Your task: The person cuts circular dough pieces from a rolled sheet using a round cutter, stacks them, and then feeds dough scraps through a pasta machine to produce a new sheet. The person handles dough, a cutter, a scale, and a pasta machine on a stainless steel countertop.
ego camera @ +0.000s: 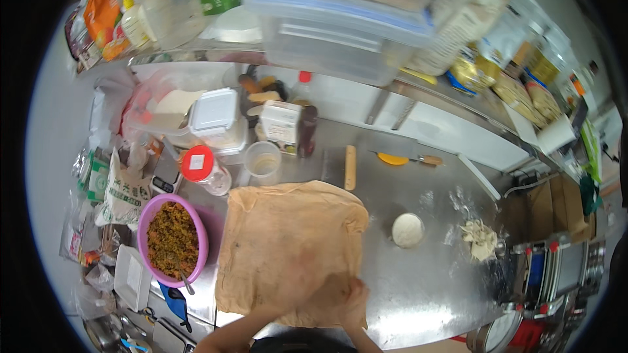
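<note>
A tan cloth (289, 225) lies spread over the steel worktop in front of me, its edges hanging in soft folds. Blurred, my left hand (304, 274) is over the lower middle of the cloth; its fingers are hard to make out. My right hand (355, 296) is at the cloth's lower right corner, its fingers curled on the fabric. What lies beneath the cloth is hidden. To its left stands a pink bowl (204, 255) of chopped filling (171, 240) with a metal spoon. A round white bowl of flour or dough (407, 230) sits to the right.
Dough scraps (479, 239) lie at the right, near a metal roller machine (549, 274). Behind the cloth are a wooden-handled scraper (350, 167), a yellow scraper (392, 159), a plastic cup (263, 159) and a red-lidded jar (197, 163). A shelf with plastic bins (333, 39) overhangs the back.
</note>
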A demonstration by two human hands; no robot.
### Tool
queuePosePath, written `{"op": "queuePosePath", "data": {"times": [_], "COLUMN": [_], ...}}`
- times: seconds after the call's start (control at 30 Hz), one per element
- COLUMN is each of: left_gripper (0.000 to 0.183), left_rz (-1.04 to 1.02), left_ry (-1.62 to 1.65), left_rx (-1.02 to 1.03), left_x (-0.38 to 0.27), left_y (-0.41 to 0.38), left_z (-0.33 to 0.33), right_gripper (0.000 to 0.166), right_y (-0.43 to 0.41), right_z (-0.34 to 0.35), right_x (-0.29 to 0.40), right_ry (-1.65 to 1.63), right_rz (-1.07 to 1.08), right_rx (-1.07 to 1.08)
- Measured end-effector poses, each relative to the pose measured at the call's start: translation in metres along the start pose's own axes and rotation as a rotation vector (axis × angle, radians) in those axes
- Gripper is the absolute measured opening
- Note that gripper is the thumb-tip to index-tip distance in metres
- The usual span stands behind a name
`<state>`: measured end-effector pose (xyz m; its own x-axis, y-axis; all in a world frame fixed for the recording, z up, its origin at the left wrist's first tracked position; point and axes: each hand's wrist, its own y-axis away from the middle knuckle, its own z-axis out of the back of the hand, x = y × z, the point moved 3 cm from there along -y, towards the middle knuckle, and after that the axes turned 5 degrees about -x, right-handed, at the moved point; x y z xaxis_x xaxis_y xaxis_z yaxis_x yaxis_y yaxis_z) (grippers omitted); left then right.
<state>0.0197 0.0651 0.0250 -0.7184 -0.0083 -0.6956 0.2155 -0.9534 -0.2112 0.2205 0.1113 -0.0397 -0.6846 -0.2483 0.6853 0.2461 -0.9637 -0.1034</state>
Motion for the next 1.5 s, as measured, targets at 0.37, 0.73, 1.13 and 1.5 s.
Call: {"op": "queuePosePath", "data": {"times": [0.37, 0.73, 1.13, 1.5], "left_gripper": [0.035, 0.034, 0.091, 0.079], "left_rz": [-0.282, 0.225, -0.057, 0.407], "left_ry": [-0.215, -0.016, -0.093, 0.031], "left_rx": [0.33, -0.328, -0.033, -0.4], "left_x": [-0.071, -0.223, -0.351, -0.289], "left_y": [0.056, 0.083, -0.192, -0.315], "left_z": [-0.073, -0.176, -0.356, -0.461], "right_gripper": [0.027, 0.021, 0.035, 0.032], "right_y": [0.003, 0.01, -0.024, 0.025], "right_z": [0.199, 0.617, 0.695, 0.699], "right_x": [-0.151, -0.575, -0.676, -0.663], "right_ry": [-0.149, -0.614, -1.083, -0.807], "right_rz": [-0.192, -0.759, -0.622, -0.829], "right_rx": [-0.157, -1.423, -1.046, -1.382]}}
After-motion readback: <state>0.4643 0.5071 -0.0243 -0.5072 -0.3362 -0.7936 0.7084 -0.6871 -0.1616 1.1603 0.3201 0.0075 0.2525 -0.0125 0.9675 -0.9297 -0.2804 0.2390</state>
